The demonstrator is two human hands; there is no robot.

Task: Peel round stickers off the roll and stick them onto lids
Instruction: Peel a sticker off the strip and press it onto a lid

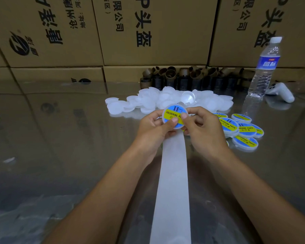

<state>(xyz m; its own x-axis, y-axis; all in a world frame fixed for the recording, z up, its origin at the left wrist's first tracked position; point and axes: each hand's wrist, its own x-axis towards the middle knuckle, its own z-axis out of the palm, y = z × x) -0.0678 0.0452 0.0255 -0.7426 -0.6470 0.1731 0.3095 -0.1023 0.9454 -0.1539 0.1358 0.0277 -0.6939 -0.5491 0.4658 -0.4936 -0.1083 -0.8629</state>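
Blue-yellow sticker (174,115) sits on the lid (163,115); left hand (153,129) and right hand (201,127) pinch it, thumbs pressing. Likely next: onto labelled pile (243,128), right of backing strip (173,182).

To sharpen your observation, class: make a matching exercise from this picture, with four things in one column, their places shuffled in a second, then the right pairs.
Things
1. water bottle
2. plain lids
3. stickered lids
4. held lid

Places
a. heaped in front of the dark tubes
b. pinched between left hand and right hand
c. upright at the far right
d. grouped just right of the right hand

Pairs: 1-c, 2-a, 3-d, 4-b
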